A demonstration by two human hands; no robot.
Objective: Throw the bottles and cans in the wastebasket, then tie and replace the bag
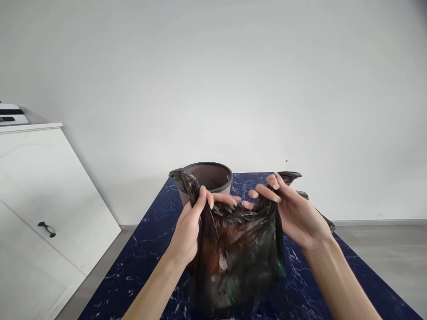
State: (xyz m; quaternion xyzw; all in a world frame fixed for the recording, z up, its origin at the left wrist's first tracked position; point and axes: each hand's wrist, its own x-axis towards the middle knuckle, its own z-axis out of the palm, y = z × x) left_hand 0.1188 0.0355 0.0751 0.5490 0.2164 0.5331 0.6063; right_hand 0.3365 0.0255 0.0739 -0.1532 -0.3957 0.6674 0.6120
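A thin black plastic garbage bag [247,249] hangs between my two hands in the head view, over the near part of the table. Through its film, reddish-brown, pale and green contents show dimly. My left hand [193,218] pinches the gathered left side of the bag's top, and a twisted end sticks up above the thumb. On the other side, my right hand [293,204] grips the right top, thumb against fingers, with loose ends poking out behind it. Just beyond my left hand stands a trash can [230,178] with a dark rim; the bag partly hides it.
The table [143,253] has a dark blue marbled top and reaches toward a plain pale wall [213,89]. To the left is a white cabinet [40,186] with a black handle [46,229]. A white and black object [12,114] lies on it. Grey flooring [383,253] shows at right.
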